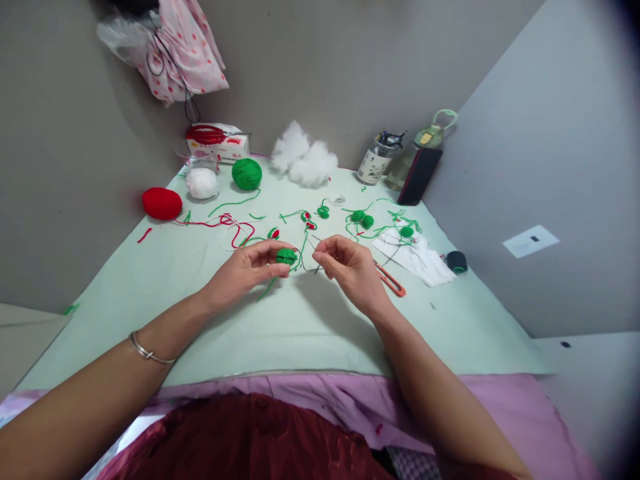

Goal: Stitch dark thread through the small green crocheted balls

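My left hand (250, 270) is closed on a small green crocheted ball (286, 257) with a dark line of thread across it. Opposite it, my right hand (350, 270) pinches a thin needle (315, 239) whose tip points up and left. A dark thread (301, 261) hangs between the ball and my right fingers. Just beyond my left fingertips lies a small red, white and green crocheted piece (273, 233). Another red and green piece (308, 220) sits farther back, with green yarn trailing from it.
Red (162, 203), white (202, 183) and green (247, 174) yarn balls stand back left. White stuffing (305, 157) lies at the back. A pen cup (375, 163), bottle (410, 160) and phone (421, 176) stand back right. An orange cutter (393, 280) lies beside my right hand.
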Demonstrator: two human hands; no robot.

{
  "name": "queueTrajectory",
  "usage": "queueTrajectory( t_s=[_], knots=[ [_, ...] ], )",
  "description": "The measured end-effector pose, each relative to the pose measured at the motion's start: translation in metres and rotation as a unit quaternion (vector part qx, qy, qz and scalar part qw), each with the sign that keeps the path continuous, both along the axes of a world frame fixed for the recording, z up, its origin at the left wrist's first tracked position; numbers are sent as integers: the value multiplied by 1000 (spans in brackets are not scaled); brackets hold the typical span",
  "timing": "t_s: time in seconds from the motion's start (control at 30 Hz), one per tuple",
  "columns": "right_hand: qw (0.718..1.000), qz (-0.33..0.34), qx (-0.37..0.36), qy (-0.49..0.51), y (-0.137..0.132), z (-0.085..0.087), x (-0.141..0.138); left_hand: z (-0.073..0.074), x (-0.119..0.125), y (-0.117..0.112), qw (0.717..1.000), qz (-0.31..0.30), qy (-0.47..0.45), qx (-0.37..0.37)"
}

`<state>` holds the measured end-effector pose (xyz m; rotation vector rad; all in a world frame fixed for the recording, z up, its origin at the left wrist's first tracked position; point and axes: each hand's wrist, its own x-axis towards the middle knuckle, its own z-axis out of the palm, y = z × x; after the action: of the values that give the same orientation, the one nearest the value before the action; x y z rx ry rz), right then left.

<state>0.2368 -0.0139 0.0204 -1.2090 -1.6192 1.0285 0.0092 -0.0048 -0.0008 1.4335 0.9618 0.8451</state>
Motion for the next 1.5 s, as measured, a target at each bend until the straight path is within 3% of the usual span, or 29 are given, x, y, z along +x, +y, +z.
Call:
queueTrajectory(
  t_s=[0.17, 0.33, 0.43, 0.57, 0.73, 0.97, 1.1, 1.17, 1.3, 1.5],
  knots=[
    [998, 14, -41, 39, 0, -2, -6, -4, 1, 0, 1000, -16, -11, 23],
    [975, 116, -152, 114, 0, -5, -11, -4, 2, 0, 999, -21, -32, 31],
    [972, 117, -159, 125, 2, -6, -8, -2, 2, 0, 999, -7, -27, 22],
    [986, 71, -96, 113, 4, -5, -3, -2, 2, -1, 1000, -21, -13, 16],
    [997, 37, 47, -57, 1, -4, -4, -2, 0, -2, 999, -33, 8, 21],
    [940, -20, 273, -202, -2, 0, -2, 0, -1, -1, 998, -57, 16, 19],
    [922, -46, 321, -212, 0, 2, 1, 2, -1, -1, 998, -62, -1, 8],
    [935, -42, 297, -189, 2, 2, 3, 2, -1, -1, 998, -63, -8, -4],
    [981, -34, 172, -82, 8, 0, 9, 1, 0, -2, 998, -59, -19, -19],
    [986, -115, 117, 33, 17, -2, 22, -3, -2, -1, 999, -41, -18, -10]
  ],
)
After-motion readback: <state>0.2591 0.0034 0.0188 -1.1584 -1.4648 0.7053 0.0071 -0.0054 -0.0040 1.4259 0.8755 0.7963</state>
